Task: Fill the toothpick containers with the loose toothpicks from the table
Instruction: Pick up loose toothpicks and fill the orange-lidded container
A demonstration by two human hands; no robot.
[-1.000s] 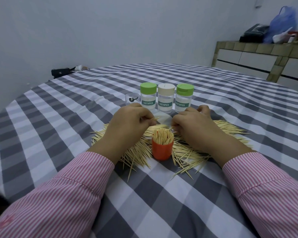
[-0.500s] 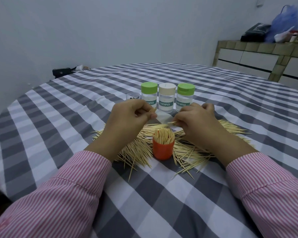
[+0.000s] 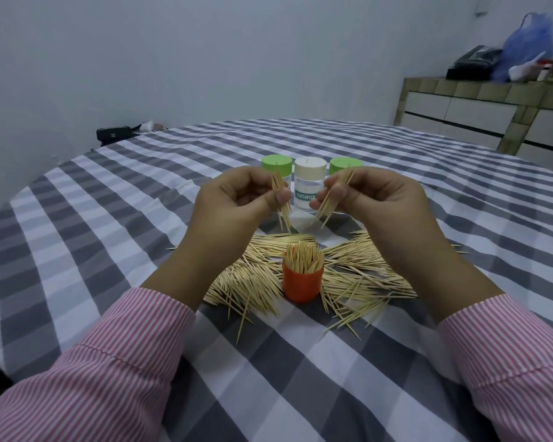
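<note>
An open orange container (image 3: 302,280) stands upright in the middle of the table, packed with toothpicks. Loose toothpicks (image 3: 253,279) lie scattered around it on both sides. My left hand (image 3: 233,212) is raised above the pile and pinches a small bundle of toothpicks (image 3: 281,202) pointing down. My right hand (image 3: 380,208) pinches another bundle (image 3: 331,202), also above the table. Both bundles hang behind and above the orange container. Behind my hands stand three capped containers: a green-lidded one (image 3: 276,164), a cream-lidded one (image 3: 310,183) labelled TOOTHPICK, and a second green-lidded one (image 3: 345,164).
The round table wears a grey and white checked cloth (image 3: 109,218). A black object (image 3: 114,134) lies past its far left edge. A tiled counter (image 3: 486,100) with bags stands at the right by the wall.
Both hands have lifted off the pile, each carrying a bundle of toothpicks up to the height of the capped containers. The orange container has not moved.
</note>
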